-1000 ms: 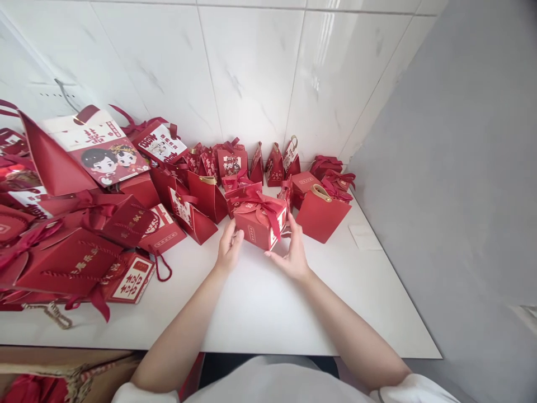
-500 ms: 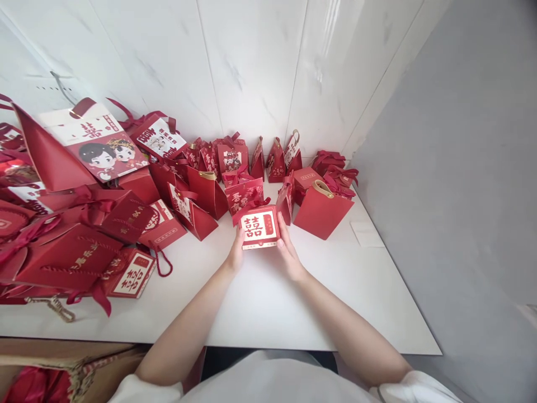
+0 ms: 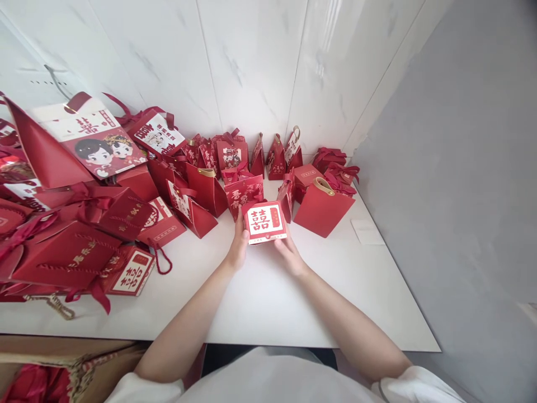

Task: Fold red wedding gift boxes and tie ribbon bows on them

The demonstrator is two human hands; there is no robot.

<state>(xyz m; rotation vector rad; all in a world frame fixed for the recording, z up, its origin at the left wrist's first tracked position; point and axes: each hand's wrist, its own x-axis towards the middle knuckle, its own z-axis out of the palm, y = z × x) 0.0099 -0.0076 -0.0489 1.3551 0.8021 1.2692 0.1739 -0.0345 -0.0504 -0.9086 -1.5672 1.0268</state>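
I hold a small red gift box (image 3: 264,222) above the white table (image 3: 268,302), tipped so its white label with a red double character faces me. My left hand (image 3: 237,249) grips its left side. On the box's right and lower edge sits my right hand (image 3: 289,253), fingers curled under it. Just behind the box stand a red box with gold characters and a ribbon (image 3: 244,193) and a red bag with a gold handle (image 3: 321,207).
Several red gift bags and boxes crowd the table's left half, the largest one (image 3: 79,145) printed with a cartoon couple. A row of small red bags (image 3: 274,152) lines the tiled wall. A white card (image 3: 366,231) lies at right near a grey wall.
The box was upright on the table with its ribbon on top; I lifted it and tipped it back, so the labelled face now shows. Both hands closed in on its sides.
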